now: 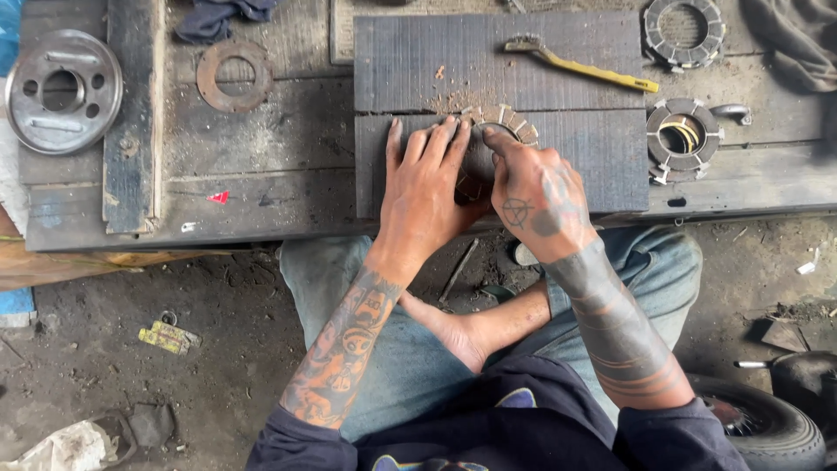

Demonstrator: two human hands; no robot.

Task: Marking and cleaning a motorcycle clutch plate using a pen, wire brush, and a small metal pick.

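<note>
Segmented friction ring (506, 119) — left hand (425, 179) pressing flat and open to steady it on the bench (288, 139), right hand (532, 187) pinching its rim; yellow brush (584, 68) lying at one o'clock.

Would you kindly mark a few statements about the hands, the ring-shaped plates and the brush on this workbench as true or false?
1. Both hands rest on one segmented ring plate lying on the dark wooden board. True.
2. The left hand holds the yellow-handled brush. False: the brush lies untouched on the board, beyond the hands.
3. The right hand pinches at the ring's edge with its fingertips. True.
4. Two more segmented rings lie to the right of the hands. True.
5. The rusty flat ring sits under the left hand. False: it lies apart, further left on the bench.
6. The large metal disc lies on the ground. False: it lies on the bench's left end.
</note>
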